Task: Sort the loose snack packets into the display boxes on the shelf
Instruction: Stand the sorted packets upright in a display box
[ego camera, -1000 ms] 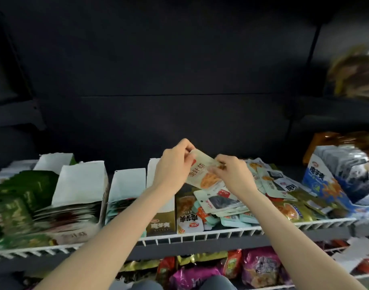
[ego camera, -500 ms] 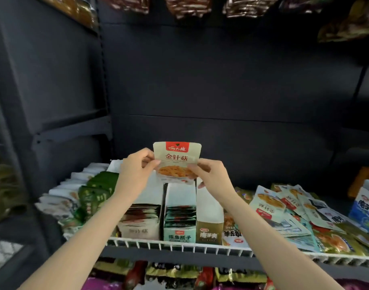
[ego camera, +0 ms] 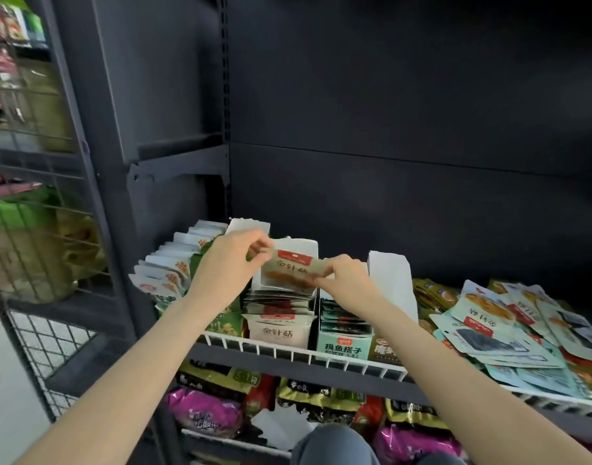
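Half a second back I held the packet (ego camera: pixel 289 268) upright, chest-high; now it's lowered, tilted over the beige box (ego camera: pixel 278 330). Drop-in looks next.

Landmark: beige box.
- Left hand (ego camera: pixel 229 260): pinching the packet's left edge, above the box.
- Beige box: stacked with matching packets.
- Right hand (ego camera: pixel 343 278): pinching the right edge.
- Green box (ego camera: pixel 343 345), just right: dark packets.
- Loose pile (ego camera: pixel 516 327), far right: unsorted.
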Tool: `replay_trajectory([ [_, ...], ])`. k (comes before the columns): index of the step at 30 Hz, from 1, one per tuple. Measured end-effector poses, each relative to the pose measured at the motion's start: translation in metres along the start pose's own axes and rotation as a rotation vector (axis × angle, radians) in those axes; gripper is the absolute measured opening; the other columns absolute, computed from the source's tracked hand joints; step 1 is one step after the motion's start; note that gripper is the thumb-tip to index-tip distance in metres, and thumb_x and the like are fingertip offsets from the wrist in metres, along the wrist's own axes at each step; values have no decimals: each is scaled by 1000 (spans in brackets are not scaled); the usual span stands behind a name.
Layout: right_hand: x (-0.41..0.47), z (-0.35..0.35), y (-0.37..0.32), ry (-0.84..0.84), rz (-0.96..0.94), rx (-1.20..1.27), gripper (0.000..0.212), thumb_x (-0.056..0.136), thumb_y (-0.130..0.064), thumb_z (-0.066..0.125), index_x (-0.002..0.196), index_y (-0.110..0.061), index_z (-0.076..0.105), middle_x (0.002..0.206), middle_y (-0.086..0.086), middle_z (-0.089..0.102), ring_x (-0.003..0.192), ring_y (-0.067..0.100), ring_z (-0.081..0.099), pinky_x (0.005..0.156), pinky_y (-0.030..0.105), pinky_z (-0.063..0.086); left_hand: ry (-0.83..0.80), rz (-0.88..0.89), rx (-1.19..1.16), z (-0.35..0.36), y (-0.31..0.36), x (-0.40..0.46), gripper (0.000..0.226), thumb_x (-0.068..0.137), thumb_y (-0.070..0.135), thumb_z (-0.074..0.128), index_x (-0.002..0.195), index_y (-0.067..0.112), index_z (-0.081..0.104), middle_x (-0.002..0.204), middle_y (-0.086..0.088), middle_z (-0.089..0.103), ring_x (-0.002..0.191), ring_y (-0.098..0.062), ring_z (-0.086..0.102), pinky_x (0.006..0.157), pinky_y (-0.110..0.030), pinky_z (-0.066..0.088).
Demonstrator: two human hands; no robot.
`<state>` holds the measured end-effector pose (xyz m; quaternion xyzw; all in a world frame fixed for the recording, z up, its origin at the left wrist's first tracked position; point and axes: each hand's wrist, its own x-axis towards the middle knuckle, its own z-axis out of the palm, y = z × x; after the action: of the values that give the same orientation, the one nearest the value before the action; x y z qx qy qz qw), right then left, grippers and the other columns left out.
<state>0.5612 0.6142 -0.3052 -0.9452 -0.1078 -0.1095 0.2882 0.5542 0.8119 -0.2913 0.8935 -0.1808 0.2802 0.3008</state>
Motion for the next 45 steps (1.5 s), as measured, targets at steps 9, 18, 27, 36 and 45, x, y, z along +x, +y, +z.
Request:
replay_trajectory([
  [9,-3,4,-3,-154,-120,-5,24,95,-25,52,112,-17,69,108,-2,68,95,11,59,85,26,46,-362,113,433,3,-2,3,25,94,33,45,107,30,66,101,8,65,104,-14,50,92,-36,34],
  [18,-22,-36,36,91,-29,145,25,97,-17,46,110,-21,67,105,-12,65,96,1,55,78,10,36,-195,80,-27,44,48,10,15,91,23,53,95,21,68,89,11,65,85,-5,59,83,-25,48],
  [27,-59,-91,162,308,329,66,28,95,-15,48,119,-15,62,116,3,66,102,17,60,79,23,43,-321,-38,-396,169,173,33,27,97,15,44,121,13,55,111,0,61,92,-9,58,74,-15,44],
  [36,-79,-106,272,22,621,-90,67,92,-31,57,148,-15,24,152,9,29,138,28,31,110,37,30,-733,-416,-299,286,216,43,26,93,9,42,109,-1,59,108,-15,62,96,-28,59,76,-34,46],
  [45,-82,-101,279,-45,570,-195,51,93,-41,50,140,-21,42,133,9,55,114,27,55,91,34,47,-580,-600,-342,315,215,53,27,90,18,60,112,0,60,113,-15,64,103,-27,63,85,-32,51],
])
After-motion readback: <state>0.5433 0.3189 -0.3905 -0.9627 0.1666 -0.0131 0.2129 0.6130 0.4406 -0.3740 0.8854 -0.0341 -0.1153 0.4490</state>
